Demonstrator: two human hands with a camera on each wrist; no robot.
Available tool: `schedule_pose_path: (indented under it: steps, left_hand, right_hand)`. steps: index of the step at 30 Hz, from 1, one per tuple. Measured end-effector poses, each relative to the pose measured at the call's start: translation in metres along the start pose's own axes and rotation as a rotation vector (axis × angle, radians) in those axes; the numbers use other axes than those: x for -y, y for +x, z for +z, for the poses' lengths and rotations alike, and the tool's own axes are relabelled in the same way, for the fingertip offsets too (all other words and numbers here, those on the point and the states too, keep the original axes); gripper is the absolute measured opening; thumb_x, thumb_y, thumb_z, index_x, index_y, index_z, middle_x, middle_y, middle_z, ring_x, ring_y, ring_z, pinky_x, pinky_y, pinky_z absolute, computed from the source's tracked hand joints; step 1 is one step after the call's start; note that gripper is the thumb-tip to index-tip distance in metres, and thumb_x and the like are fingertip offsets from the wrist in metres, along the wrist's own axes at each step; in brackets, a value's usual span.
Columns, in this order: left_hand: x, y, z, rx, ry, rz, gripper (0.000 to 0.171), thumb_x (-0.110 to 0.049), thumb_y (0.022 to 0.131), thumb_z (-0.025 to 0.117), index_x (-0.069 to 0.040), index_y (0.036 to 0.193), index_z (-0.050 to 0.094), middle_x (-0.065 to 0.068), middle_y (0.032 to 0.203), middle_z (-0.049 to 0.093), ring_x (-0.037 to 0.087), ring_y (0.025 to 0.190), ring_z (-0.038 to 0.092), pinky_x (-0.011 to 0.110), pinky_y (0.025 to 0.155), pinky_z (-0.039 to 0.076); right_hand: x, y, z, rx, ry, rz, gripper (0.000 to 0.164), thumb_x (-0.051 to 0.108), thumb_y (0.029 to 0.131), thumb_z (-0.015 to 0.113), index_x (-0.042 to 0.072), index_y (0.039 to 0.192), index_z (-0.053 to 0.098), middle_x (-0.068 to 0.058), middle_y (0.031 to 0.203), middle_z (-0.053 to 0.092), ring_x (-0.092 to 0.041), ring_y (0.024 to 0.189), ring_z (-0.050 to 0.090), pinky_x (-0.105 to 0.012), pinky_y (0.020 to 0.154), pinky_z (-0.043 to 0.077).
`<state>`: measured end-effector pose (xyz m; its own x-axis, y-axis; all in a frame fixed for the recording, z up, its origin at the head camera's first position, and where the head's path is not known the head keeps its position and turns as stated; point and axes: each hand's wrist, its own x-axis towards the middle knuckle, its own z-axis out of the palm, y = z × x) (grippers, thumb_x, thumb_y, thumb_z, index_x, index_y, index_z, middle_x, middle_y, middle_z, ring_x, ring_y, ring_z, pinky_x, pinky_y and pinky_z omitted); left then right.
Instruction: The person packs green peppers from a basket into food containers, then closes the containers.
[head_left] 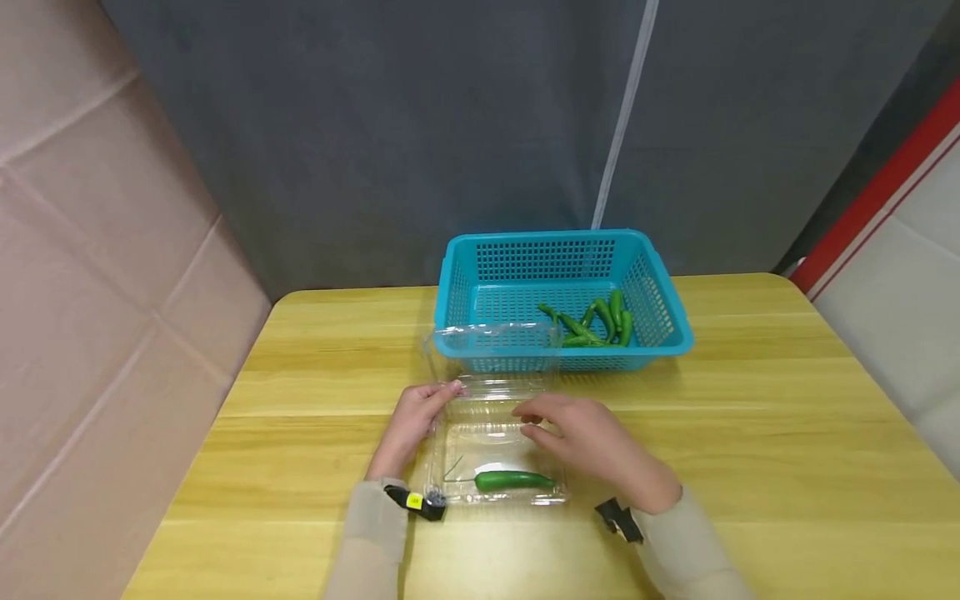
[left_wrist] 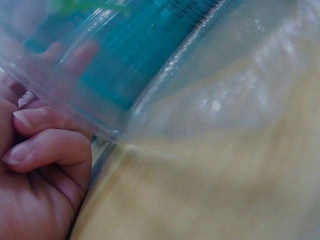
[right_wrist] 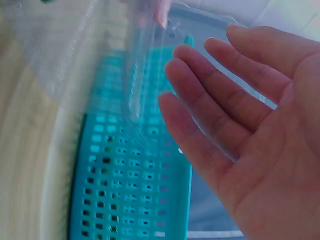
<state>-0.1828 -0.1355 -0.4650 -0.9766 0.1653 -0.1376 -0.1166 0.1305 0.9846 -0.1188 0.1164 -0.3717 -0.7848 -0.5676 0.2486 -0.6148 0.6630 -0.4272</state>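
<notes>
Clear, rectangular plastic clamshell with a hinged lid (head_left: 480,442) sits open on the light yellow wood-grain table (head_left: 750,417), just below the centre of the frame, and I have the left hand (head_left: 411,423) gripping its left edge near the hinge, fingers curled at the plastic; I read that as a steadying hold, since so light a shell would probably slide or fold if nothing pinned it. Opposite, the right hand (head_left: 588,437) grasps nothing: its fingers are loosely extended and, in the head view, lie over the clamshell's right part, though I cannot tell from my end whether a fingertip brushes the plastic. Inside the base, one long, glossy green chilli pepper (head_left: 510,480) lies sideways along the near wall, stem toward the left of the frame, perhaps because its length suits the box's width. Farther out, the transparent lid (head_left: 491,358) leans up and back, presumably so the base stays uncovered; it overlaps the front of a bright blue, rectangular, perforated plastic basket (head_left: 547,260) above centre, and I cannot judge whether the two touch. That basket carries a loose heap of small green chilli peppers (head_left: 585,327) in its right half, near the front wall, and I suspect it stands just behind the clamshell for easy reach.
</notes>
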Motion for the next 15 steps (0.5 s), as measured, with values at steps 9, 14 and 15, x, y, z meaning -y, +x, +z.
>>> schedule_pose_path:
  steps: [9,14,15]
  left_hand:
    - [-0.019,-0.009,0.001,0.045,-0.019,0.003,0.04,-0.038,0.084,0.059,-0.002,0.099,0.066,0.005,0.102,0.064,0.005,0.037,0.031,0.021,0.033,0.025]
    - [-0.024,-0.012,0.001,0.053,-0.015,0.0,0.037,-0.035,0.086,0.058,-0.001,0.1,0.065,0.007,0.104,0.063,0.005,0.037,0.031,0.02,0.034,0.025]
    - [-0.023,-0.012,0.001,0.055,-0.016,-0.001,0.038,-0.034,0.086,0.058,0.0,0.101,0.065,0.008,0.105,0.063,0.005,0.037,0.031,0.02,0.034,0.025]
  right_hand:
    - [-0.01,-0.006,-0.019,-0.039,0.033,0.089,0.02,0.022,0.086,0.06,0.018,0.106,0.063,0.012,0.093,0.061,-0.003,0.084,0.055,-0.025,0.074,0.048]
    - [-0.022,-0.01,-0.028,-0.098,0.064,0.114,0.015,0.021,0.086,0.06,0.018,0.101,0.064,0.012,0.094,0.061,-0.004,0.083,0.056,-0.028,0.073,0.049]
    - [-0.024,-0.011,-0.029,-0.108,0.067,0.119,0.015,0.021,0.087,0.06,0.017,0.101,0.063,0.011,0.094,0.061,-0.005,0.083,0.057,-0.029,0.072,0.049]
